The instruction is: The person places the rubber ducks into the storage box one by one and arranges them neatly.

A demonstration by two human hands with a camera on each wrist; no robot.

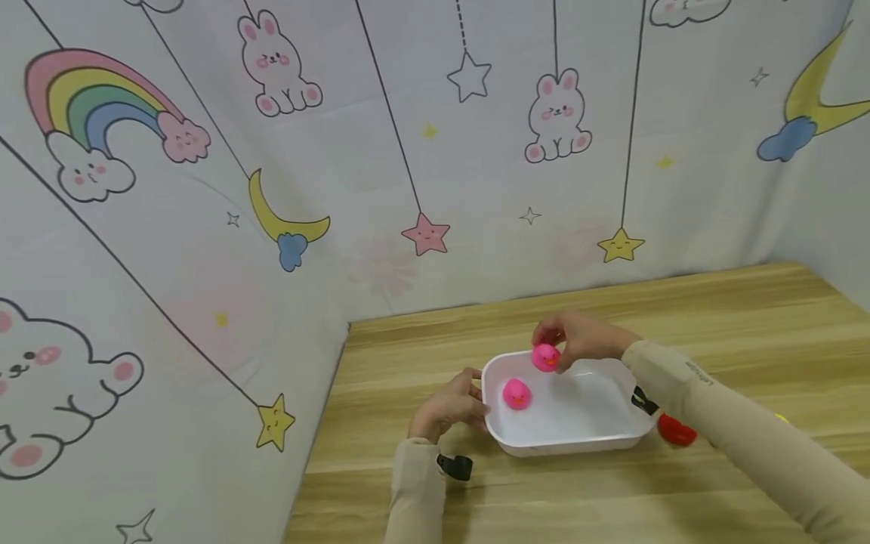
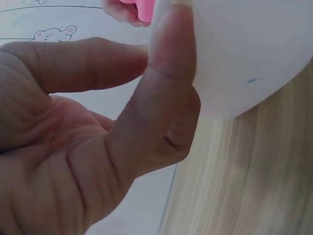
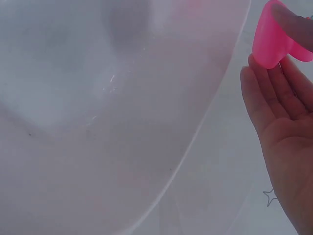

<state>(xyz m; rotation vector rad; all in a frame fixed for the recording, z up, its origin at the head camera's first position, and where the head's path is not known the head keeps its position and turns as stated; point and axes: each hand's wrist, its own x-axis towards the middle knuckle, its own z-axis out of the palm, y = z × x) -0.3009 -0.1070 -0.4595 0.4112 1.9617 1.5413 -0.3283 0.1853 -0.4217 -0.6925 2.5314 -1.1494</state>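
Observation:
A white plastic basin (image 1: 578, 412) stands on the wooden table. One pink rubber duck (image 1: 516, 394) sits in its left part. Above the basin's far rim, my right hand (image 1: 583, 336) pinches a second pink rubber duck (image 1: 546, 358) between thumb and fingers. The right wrist view shows this duck (image 3: 270, 39) at the fingertips, beside the basin wall (image 3: 146, 147). My left hand (image 1: 451, 406) is at the basin's left end. In the left wrist view, the thumb and a finger of the left hand (image 2: 112, 112) pinch the basin's edge.
A red object (image 1: 677, 431) lies on the table (image 1: 544, 499) just right of the basin, partly behind the right forearm. A bit of something yellow (image 1: 782, 418) shows past that sleeve. Printed cloth walls (image 1: 476, 174) border the table at the back and left.

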